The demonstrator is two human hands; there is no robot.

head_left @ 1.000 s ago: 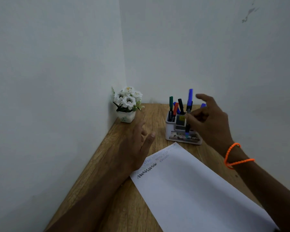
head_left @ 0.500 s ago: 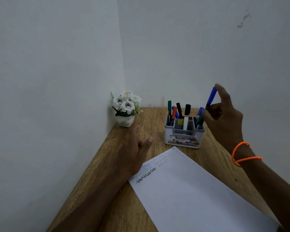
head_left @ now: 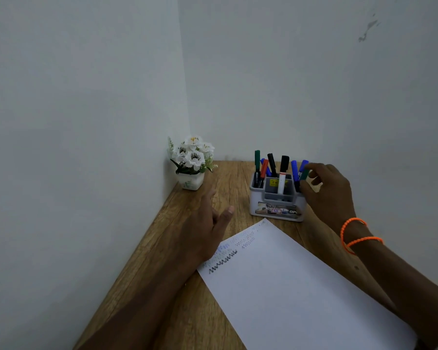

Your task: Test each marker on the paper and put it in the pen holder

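Right hand grip: fingers of the right hand [head_left: 328,195] curled at the right end of the pen holder [head_left: 276,198], fingertips among the marker tops there; whether they actually pinched the teal marker [head_left: 305,174] could not be told.
Left hand grip: the left hand [head_left: 208,223] lay loose and spread, holding nothing, its heel on the top corner of the paper [head_left: 301,286].
Pen holder: white and grey, standing on the wooden table [head_left: 187,311] just beyond the paper's far corner, near the back wall.
Markers in holder: green marker [head_left: 257,160] and red marker [head_left: 264,169] in the left compartment, black-capped white marker [head_left: 283,173] upright in the middle, blue markers [head_left: 294,170] leaning at the right beside the hand.
Paper: white sheet lying angled across the table, with zigzag test scribbles [head_left: 223,262] in dark and blue ink bunched near its top-left edge, next to the left hand.
Wrist: orange bracelet [head_left: 357,234] looped on the right wrist.
Corner: flower pot [head_left: 190,181] with white blooms tucked where the two walls met, well apart from the holder.
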